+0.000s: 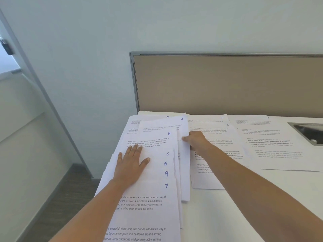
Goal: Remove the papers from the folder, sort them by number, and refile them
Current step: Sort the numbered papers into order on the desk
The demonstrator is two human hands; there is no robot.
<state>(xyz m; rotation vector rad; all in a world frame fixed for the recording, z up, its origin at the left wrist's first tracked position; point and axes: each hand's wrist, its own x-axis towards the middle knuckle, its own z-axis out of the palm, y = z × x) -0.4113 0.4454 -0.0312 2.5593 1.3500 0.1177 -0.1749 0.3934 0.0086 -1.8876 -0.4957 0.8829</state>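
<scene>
– White sheets are covering much of the table (pixel 227 215). Where are the papers lying?
– They are spreading across its left and far parts, each printed page carrying a blue handwritten number. At the left a fanned stack (pixel 157 198) is lying, and it appears to be overhanging the table's left edge. From far to near it is showing 8, 6, 5, 9 and 7 at the right corners.
– What is the left hand (pixel 131 165) doing?
– It is lying flat on that stack with its fingers straight and spread. The palm is pressing down and grasping nothing.
– And the right hand (pixel 193 140)?
– It is reaching farther, to the right edge of sheet 4 (pixel 174 123), which is lying partly under the fan. The thumb is resting on top of that edge and the fingers are curling beneath it, so it is pinching the sheet.
– What is lying around it?
– Sheet 10 (pixel 139 119) is peeking out from under sheet 4 at the far left. Sheet 3 (pixel 218 135) is lying under the right forearm, overlapping sheet 1 (pixel 209 118). Sheet 2 (pixel 272 137) is lying just to their right, near a metal-rimmed opening (pixel 309 135) in the tabletop. A tan partition panel (pixel 227 84) is standing along the far edge.
</scene>
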